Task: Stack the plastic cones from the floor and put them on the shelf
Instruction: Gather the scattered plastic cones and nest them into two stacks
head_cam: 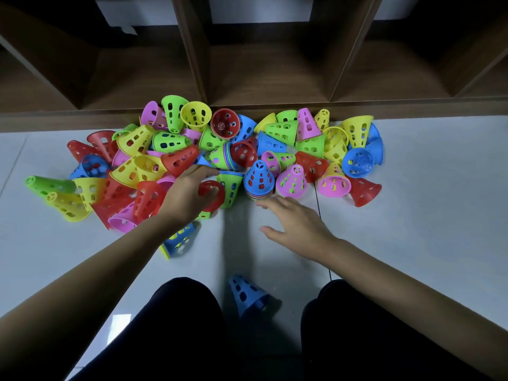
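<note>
A heap of perforated plastic cones in red, yellow, green, pink and blue lies on the pale floor in front of a dark wooden shelf. An upright stack topped by a blue cone stands at the heap's near edge. My left hand grips a red cone lying on its side, left of that stack. My right hand hovers with fingers spread just in front of the stack and a pink cone, holding nothing.
A lone blue cone lies between my knees. A blue-and-yellow cone rests under my left forearm. Another sideways stack lies mid-heap. The shelf compartments behind the heap are open. Bare floor spreads left and right of the pile.
</note>
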